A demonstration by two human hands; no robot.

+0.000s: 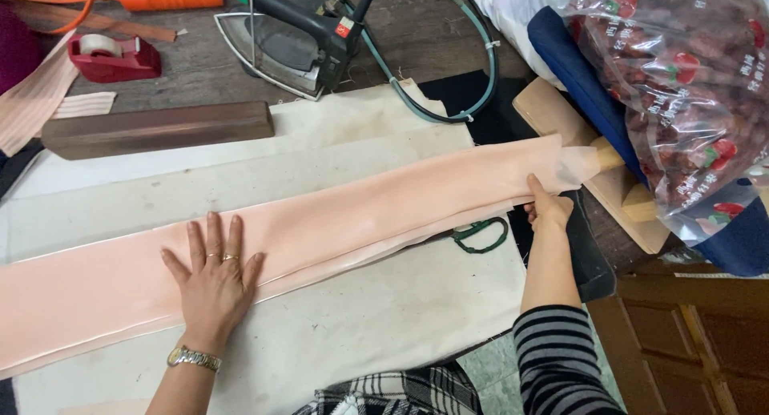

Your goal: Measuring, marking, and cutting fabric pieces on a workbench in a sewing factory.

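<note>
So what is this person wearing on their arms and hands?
The left hand has two gold rings on its fingers and a gold and silver metal watch at the wrist, with no sleeve showing. The right hand is bare; that arm has a black-and-grey striped sleeve.

Peach-pink fabric strip (336,223); cream pressing cloth (384,311) under it; red tape dispenser (112,56); b/w striped sleeve (561,359); green snips (481,235).

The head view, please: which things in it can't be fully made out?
- Pink fabric: left end cut off by the frame edge.
- Green scissors: partly under the fabric.
- Right hand: fingertips hidden under the fabric.
- Iron: top cut off.
</note>
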